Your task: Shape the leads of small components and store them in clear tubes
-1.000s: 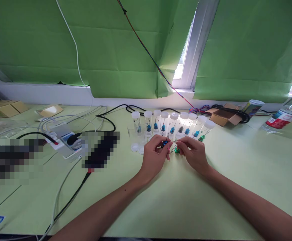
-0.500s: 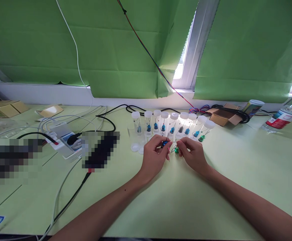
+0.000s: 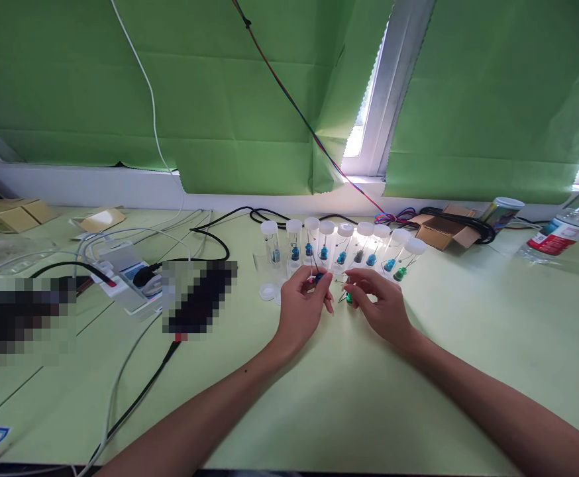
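Note:
My left hand [image 3: 300, 308] pinches a small blue plastic piece [image 3: 319, 277] with thin dark metal prongs pointing up. Close by on the right, my right hand [image 3: 376, 301] has its thumb and index finger apart. A thin pale pin shows near those fingertips; whether they touch it is unclear. Beneath the right thumb lies a small green piece [image 3: 350, 298] with thin prongs, partly hidden. Behind both hands stands a row of clear tubes with white caps [image 3: 346, 229], most holding similar blue pieces. The tube at the right end holds a green one [image 3: 399, 273].
An uncapped clear tube [image 3: 262, 268] stands left of the row, near a loose white cap [image 3: 268, 291]. A power strip [image 3: 130, 281] and cables occupy the left. At the right are a small cardboard box [image 3: 443, 228], a canister [image 3: 502, 213] and a water bottle [image 3: 565, 228].
My left hand has drawn slightly left with the blue piece, away from the right hand. The right thumb and index finger, earlier pinched together, have parted.

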Demonstrator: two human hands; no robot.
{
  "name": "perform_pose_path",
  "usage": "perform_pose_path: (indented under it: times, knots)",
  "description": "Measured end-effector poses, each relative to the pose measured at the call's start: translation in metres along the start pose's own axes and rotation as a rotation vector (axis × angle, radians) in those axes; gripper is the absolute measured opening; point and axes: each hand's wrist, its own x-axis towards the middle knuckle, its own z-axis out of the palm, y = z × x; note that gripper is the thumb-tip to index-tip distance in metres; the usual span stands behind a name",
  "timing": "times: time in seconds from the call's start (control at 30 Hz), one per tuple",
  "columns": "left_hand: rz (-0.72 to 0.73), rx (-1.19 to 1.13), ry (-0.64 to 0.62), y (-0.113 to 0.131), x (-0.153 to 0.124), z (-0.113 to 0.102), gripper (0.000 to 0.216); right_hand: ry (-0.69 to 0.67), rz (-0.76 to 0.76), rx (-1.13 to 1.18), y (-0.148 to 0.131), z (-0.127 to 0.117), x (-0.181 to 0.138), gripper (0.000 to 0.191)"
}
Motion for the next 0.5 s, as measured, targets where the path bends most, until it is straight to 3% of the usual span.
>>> perform_pose_path:
  times: [0.5]
  knots:
    - [-0.008, -0.003, -0.01, -0.0012, -0.0005, -0.0013, 0.021, 0.031, -0.037, -0.044, 0.0026, -0.0002, -0.0001, 0.009]
